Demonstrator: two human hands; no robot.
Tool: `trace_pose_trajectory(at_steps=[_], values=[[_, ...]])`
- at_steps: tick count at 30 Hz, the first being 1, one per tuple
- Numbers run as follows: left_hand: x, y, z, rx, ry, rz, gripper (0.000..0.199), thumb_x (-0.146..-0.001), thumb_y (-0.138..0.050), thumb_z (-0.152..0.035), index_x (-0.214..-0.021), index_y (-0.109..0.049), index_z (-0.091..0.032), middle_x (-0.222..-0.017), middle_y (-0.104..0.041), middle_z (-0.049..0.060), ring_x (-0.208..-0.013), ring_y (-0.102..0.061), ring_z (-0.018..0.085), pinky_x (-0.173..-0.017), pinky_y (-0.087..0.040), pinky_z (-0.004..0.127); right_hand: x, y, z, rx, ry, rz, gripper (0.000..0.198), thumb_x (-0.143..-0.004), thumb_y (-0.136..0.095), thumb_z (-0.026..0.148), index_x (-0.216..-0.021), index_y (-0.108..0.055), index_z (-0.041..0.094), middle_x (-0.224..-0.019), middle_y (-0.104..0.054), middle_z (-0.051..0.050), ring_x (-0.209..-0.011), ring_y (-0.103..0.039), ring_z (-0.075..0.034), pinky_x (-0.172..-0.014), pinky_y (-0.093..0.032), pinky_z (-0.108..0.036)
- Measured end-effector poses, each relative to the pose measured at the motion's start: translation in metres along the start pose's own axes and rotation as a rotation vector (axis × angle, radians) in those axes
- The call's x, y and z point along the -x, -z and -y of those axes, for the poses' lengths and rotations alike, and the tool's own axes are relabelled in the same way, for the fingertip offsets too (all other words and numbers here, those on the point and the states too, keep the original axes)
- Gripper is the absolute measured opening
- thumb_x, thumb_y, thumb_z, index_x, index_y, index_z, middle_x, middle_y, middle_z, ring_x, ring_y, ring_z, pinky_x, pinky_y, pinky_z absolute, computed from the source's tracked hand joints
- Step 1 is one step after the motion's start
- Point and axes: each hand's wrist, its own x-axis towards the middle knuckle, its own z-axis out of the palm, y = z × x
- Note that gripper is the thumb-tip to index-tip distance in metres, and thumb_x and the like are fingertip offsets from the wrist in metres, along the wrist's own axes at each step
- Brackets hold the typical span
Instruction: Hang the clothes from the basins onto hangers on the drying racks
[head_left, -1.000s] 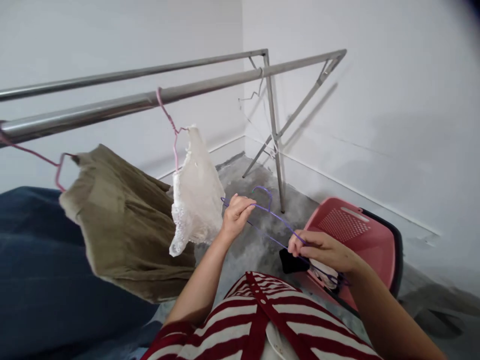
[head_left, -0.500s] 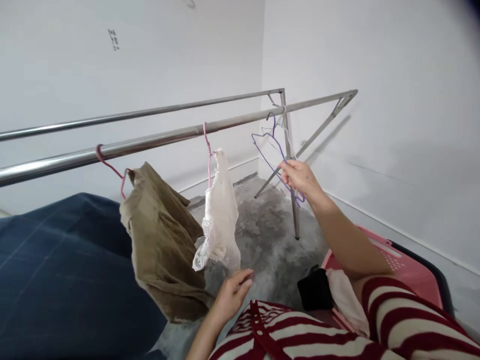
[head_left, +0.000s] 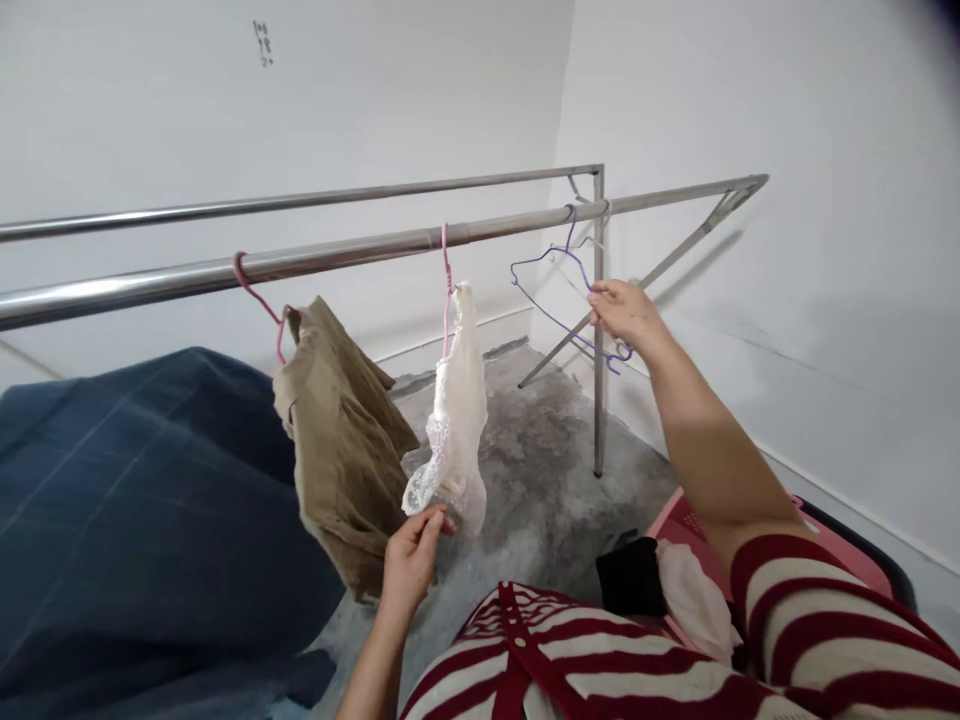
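Right of centre, the hanger (head_left: 568,248) lies mostly left of the right hand (head_left: 626,312) pinching it (left hand (head_left: 409,562): grip unclear).

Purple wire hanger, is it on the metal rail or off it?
On it: the hook of the purple wire hanger curls over the nearer rail, while the right hand grips its side.

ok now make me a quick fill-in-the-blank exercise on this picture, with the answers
The right hand holds a ____ hanger.
The left hand is at the bottom of the ____ lacy garment.
In the picture, the brown garment hangs to its ____.
The right sleeve has red and white ____.
Missing words: purple; white; left; stripes.
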Motion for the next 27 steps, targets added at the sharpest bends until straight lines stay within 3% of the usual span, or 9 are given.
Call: trace_pose_trajectory(at_steps=[3,6,10,12,14,17,19,23,27], values=[[0.005,0.002,-0.011,0.050,-0.079,-0.193,0.030,-0.080,-0.057,-0.045,-0.069,-0.062,-0.017,-0.051,-0.056,-0.004,-0.051,-0.055,0.012,-0.057,-0.048,0.024,0.028,0.010,0.013,0.123,0.120,-0.220,0.038,-0.083,-0.055,0.025,-0.118,-0.055,0.012,-0.107,-0.059,-0.015,-0.088,-0.055,-0.017,-0.084,-0.040,-0.036],[0.008,0.003,-0.018,0.085,-0.158,-0.353,0.021,-0.081,-0.058,-0.039,-0.078,-0.061,-0.018,-0.048,-0.048,-0.007,-0.044,-0.045,0.009,-0.048,-0.040,0.020,0.057,-0.004,0.042,-0.005,0.318,-0.328,0.037,-0.087,-0.049,0.029,-0.122,-0.052,0.017,-0.115,-0.057,-0.013,-0.096,-0.056,-0.018,-0.087,-0.043,-0.035],[0.000,-0.002,-0.025,0.049,-0.265,-0.488,0.024,-0.081,-0.058,-0.037,-0.096,-0.061,-0.018,-0.069,-0.059,-0.002,-0.058,-0.054,0.010,-0.058,-0.046,0.021,0.066,-0.063,0.097,-0.273,0.381,0.058,0.048,-0.087,-0.051,0.039,-0.131,-0.039,0.021,-0.124,-0.054,-0.011,-0.104,-0.055,-0.021,-0.085,-0.048,-0.036],[-0.005,-0.009,-0.028,0.017,-0.290,-0.409,0.031,-0.081,-0.058,-0.037,-0.105,-0.059,-0.018,-0.080,-0.063,0.001,-0.067,-0.059,0.012,-0.064,-0.049,0.023,0.056,-0.094,0.122,-0.294,0.373,0.136,0.059,-0.084,-0.057,0.041,-0.134,-0.034,0.020,-0.137,-0.044,-0.012,-0.115,-0.048,-0.025,-0.093,-0.045,-0.041],[-0.005,-0.015,-0.033,-0.043,-0.307,-0.216,0.030,-0.082,-0.057,-0.037,-0.104,-0.061,-0.018,-0.082,-0.065,0.003,-0.069,-0.061,0.013,-0.065,-0.050,0.024,0.042,-0.117,0.140,-0.291,0.365,0.150,0.066,-0.080,-0.063,0.040,-0.134,-0.033,0.016,-0.140,-0.039,-0.013,-0.123,-0.040,-0.028,-0.099,-0.040,-0.045],[0.003,-0.018,-0.040,-0.113,-0.337,0.096,0.026,-0.085,-0.054,-0.036,-0.099,-0.066,-0.018,-0.069,-0.064,0.001,-0.058,-0.059,0.011,-0.059,-0.049,0.023,0.024,-0.132,0.151,-0.287,0.351,0.133,0.057,-0.080,-0.063,0.037,-0.125,-0.041,0.010,-0.129,-0.048,-0.015,-0.123,-0.039,-0.028,-0.102,-0.037,-0.047],[0.009,-0.015,-0.040,-0.099,-0.311,0.174,0.027,-0.086,-0.051,-0.036,-0.099,-0.067,-0.019,-0.062,-0.061,-0.001,-0.050,-0.054,0.010,-0.052,-0.046,0.021,0.014,-0.130,0.147,-0.288,0.343,0.110,0.044,-0.084,-0.056,0.035,-0.118,-0.047,0.010,-0.118,-0.054,-0.015,-0.116,-0.046,-0.025,-0.099,-0.039,-0.044],[0.009,-0.005,-0.034,0.010,-0.181,0.062,0.029,-0.087,-0.049,-0.039,-0.096,-0.066,-0.017,-0.057,-0.056,-0.003,-0.043,-0.048,0.008,-0.045,-0.041,0.020,0.004,-0.108,0.130,-0.361,0.272,-0.005,0.035,-0.087,-0.046,0.035,-0.114,-0.051,0.013,-0.083,-0.061,-0.007,-0.079,-0.059,-0.018,-0.077,-0.049,-0.035],[-0.011,-0.001,-0.040,0.040,-0.245,-0.071,0.029,-0.086,-0.052,-0.038,-0.103,-0.063,-0.017,-0.067,-0.060,-0.001,-0.052,-0.053,0.009,-0.052,-0.045,0.021,0.029,-0.073,0.116,-0.423,0.230,-0.055,0.034,-0.084,-0.051,0.033,-0.113,-0.053,0.017,-0.056,-0.050,0.003,-0.051,-0.048,-0.011,-0.056,-0.043,-0.027]])
